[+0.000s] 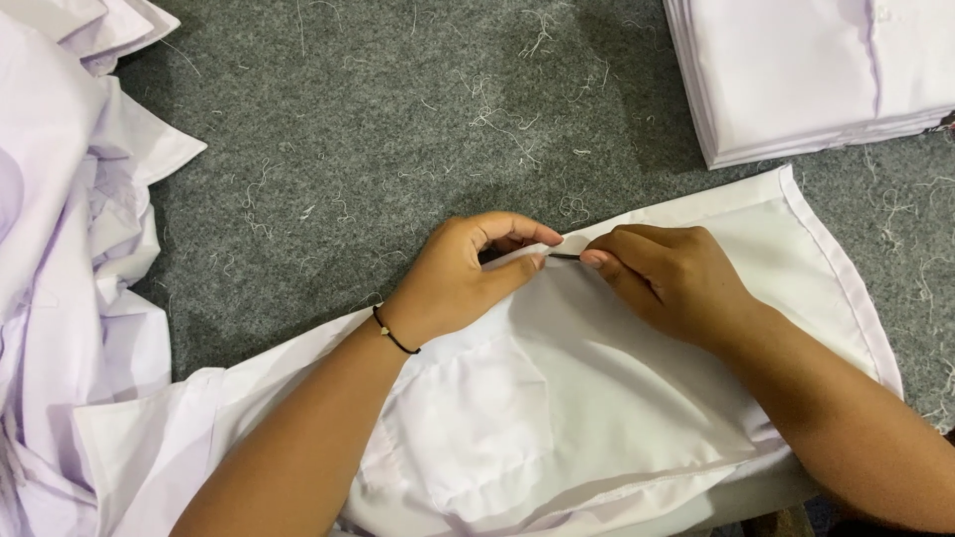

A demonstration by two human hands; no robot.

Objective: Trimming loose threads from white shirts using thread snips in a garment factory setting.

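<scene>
- The fingers of the left hand are pinched on the upper hem of the white shirt, thumb under, forefinger curled over the edge; the hand is closed on the cloth, not slack.
- The right hand meets it at the same hem, thumb and forefinger nipped on a thin dark tool, a small snip or needle by the look of it; which, I cannot tell.
- The shirt itself lies flat on the grey felt table, spread from the bottom of the view up to the hands, with a patch pocket showing nearer than the hem, between the two forearms.
- A thin black bracelet sits on the left wrist, just below that hem.
- To work this hem well, I judge the left pinch should hold the edge taut and slightly raised, so that the tool's tip meets only the thread or stitch and not the cloth beneath; short, small moves suit it.
- Left of the shirt, a loose heap of white garments rests against it.
- Beyond the hem, the table is strewn with loose thread ends.
- Farthest, up and right of the shirt and apart from it, stands a neat folded stack of white cloth.
</scene>
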